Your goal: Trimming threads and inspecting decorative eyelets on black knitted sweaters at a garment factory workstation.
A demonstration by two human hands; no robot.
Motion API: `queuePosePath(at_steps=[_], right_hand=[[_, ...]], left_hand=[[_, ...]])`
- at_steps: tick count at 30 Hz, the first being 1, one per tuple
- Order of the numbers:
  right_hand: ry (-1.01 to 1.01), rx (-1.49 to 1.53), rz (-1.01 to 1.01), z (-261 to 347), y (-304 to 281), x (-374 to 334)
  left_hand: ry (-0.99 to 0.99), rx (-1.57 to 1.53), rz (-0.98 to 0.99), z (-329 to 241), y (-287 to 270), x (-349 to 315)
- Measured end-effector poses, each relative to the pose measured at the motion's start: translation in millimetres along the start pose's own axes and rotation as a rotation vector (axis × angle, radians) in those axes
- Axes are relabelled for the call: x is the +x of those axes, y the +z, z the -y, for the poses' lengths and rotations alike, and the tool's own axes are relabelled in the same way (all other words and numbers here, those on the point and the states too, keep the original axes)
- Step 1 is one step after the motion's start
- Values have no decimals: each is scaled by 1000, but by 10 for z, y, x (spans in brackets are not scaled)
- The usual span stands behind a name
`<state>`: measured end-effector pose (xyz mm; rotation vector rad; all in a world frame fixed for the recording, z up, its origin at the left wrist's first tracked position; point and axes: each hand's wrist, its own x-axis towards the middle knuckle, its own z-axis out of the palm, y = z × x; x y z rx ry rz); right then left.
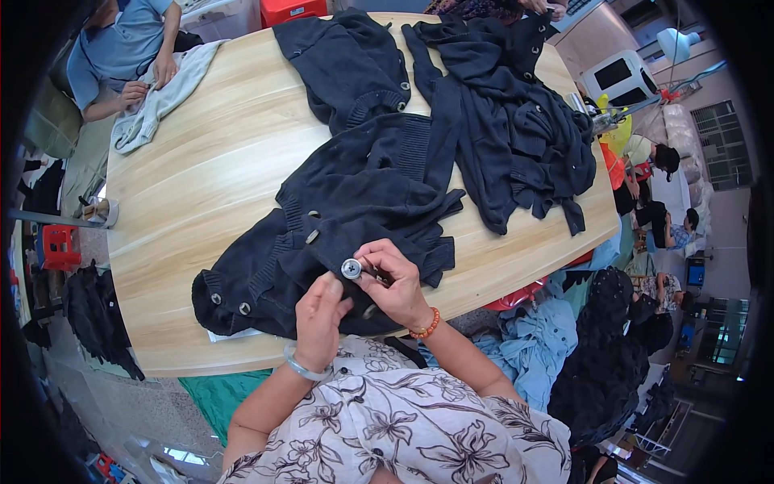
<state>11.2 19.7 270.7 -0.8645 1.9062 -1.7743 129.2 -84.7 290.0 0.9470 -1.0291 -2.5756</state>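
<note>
A dark knit cardigan (pixel 355 194) lies spread on the wooden table right in front of me, its sleeves and ribbed bands bunched together. A round grey button (pixel 351 269) shows at the cardigan's near edge, pinched by the thumb and forefinger of my right hand (pixel 395 282). Close by on its left, my left hand (pixel 318 315) has its fingertips pressed together over the knit; what they hold is hidden. More buttons sit along the cardigan, among them two on the piece at the left (pixel 230 303).
Two further dark knit garments (pixel 347 68) (pixel 524 121) lie on the table's far side. Across at the far left, another person's hands (pixel 149 85) work on a pale garment (pixel 165 101). Light blue cloth (pixel 528 347) is heaped below the table's right edge.
</note>
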Motion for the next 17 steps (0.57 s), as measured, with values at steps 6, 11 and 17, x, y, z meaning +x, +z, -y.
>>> queuePosePath(at_steps=[6, 11, 17], right_hand=[[187, 313, 82, -38, 7, 1], [225, 349, 149, -15, -28, 7], [128, -34, 142, 102, -65, 15]], left_hand=[[535, 470, 85, 69, -63, 44], [939, 998, 238, -146, -141, 222], [679, 912, 234, -78, -316, 207]])
